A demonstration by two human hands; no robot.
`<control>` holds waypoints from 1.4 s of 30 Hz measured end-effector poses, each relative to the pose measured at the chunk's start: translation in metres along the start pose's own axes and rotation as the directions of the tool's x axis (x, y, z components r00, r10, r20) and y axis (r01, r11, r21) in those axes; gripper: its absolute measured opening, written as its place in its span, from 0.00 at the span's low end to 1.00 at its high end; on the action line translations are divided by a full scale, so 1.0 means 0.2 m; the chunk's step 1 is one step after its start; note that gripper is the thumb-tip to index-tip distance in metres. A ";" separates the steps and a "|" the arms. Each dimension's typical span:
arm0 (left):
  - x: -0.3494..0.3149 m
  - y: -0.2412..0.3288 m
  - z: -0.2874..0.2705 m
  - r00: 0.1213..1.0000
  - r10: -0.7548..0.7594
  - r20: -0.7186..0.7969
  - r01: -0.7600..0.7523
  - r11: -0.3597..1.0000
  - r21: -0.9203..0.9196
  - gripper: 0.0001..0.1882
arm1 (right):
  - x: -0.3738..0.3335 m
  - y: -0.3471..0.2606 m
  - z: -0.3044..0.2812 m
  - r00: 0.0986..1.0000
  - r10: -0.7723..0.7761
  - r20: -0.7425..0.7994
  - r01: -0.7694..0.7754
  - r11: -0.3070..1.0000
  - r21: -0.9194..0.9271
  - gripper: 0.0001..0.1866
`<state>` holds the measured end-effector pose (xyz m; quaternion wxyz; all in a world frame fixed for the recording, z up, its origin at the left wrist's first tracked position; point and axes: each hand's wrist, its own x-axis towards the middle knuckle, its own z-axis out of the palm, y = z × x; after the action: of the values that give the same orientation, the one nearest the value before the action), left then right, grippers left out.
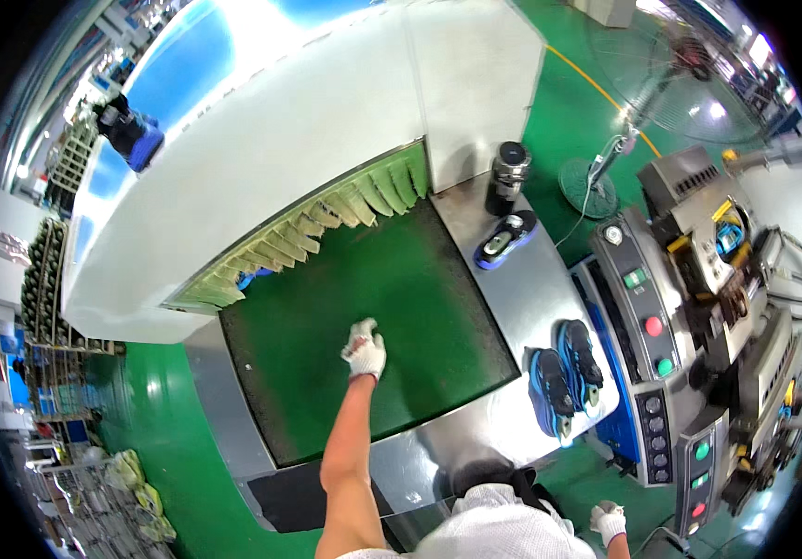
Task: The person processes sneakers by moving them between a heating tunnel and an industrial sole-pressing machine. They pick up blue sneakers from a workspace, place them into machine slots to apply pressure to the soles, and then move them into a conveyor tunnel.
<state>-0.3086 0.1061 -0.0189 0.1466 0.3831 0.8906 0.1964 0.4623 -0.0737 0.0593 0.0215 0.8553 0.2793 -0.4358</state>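
Observation:
My left hand, in a white glove, reaches out over the green conveyor belt. Its fingers are slightly bent and apart, and nothing shows in them. My right hand, also gloved, hangs low at the right beside my body, its fingers loosely curled with no object visible. On the metal ledge right of the belt lies a dark shoe with a blue-purple sole. Nearer to me on that ledge lie two black and blue shoes, side by side. Something blue peeks out under the strip curtain, mostly hidden.
A large white machine housing with a green strip curtain spans the belt's far end. Another shoe rests on top of it. A steel flask stands on the ledge. At right are a button panel and a standing fan.

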 end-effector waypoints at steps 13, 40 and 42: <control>1.64 -1.33 -0.83 0.908 -0.371 -0.197 0.420 0.812 0.405 0.20 | -0.66 -1.05 -0.08 0.978 0.177 0.112 -0.169 0.983 -0.078 0.15; -0.90 1.16 -0.56 0.682 0.684 0.259 -0.540 0.709 -0.454 0.11 | -0.96 -1.80 0.61 0.281 -0.885 0.371 0.945 0.188 -0.268 0.45; -0.97 1.48 -0.59 0.463 0.850 0.251 -0.740 0.527 -0.418 0.13 | -0.90 -1.80 0.49 0.305 -0.949 0.081 0.951 0.308 0.034 0.39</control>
<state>-0.0431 0.1215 0.2433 0.2744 0.7670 0.5167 0.2634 0.1273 0.1192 0.2099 -0.2182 0.5076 0.7321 -0.3985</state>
